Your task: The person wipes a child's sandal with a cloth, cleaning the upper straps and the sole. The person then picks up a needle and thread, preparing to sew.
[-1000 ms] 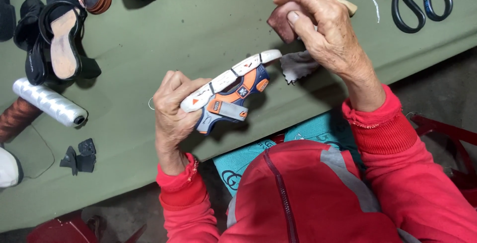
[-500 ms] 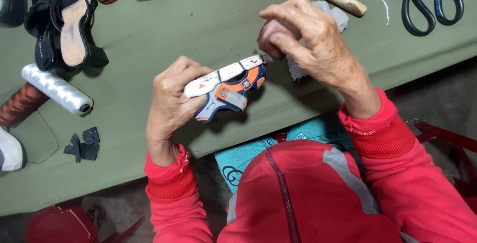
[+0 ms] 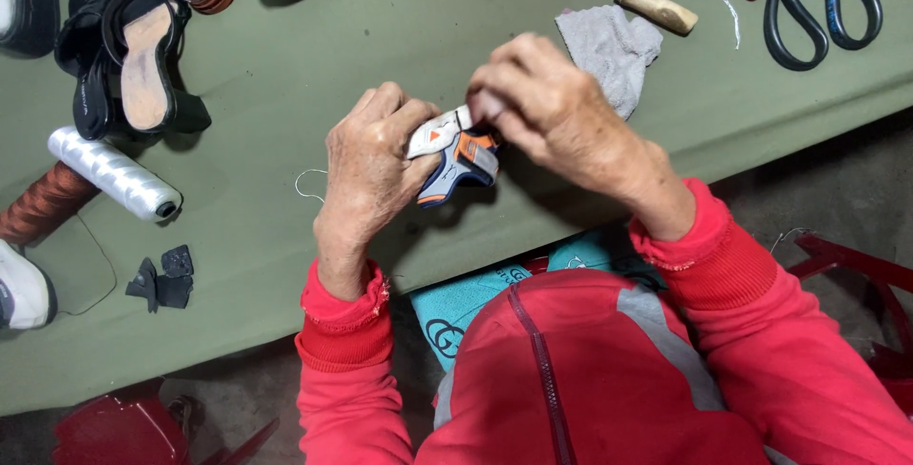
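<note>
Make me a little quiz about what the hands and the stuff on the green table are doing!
1. True or false: both hands hold the small shoe.
2. Which lies nearest the right hand? A) grey cloth B) white thread spool C) black sandal
3. Fill in: the scissors have ____ handles.

Key: 1 true, the left hand grips it too; 2 A; 3 black.
</note>
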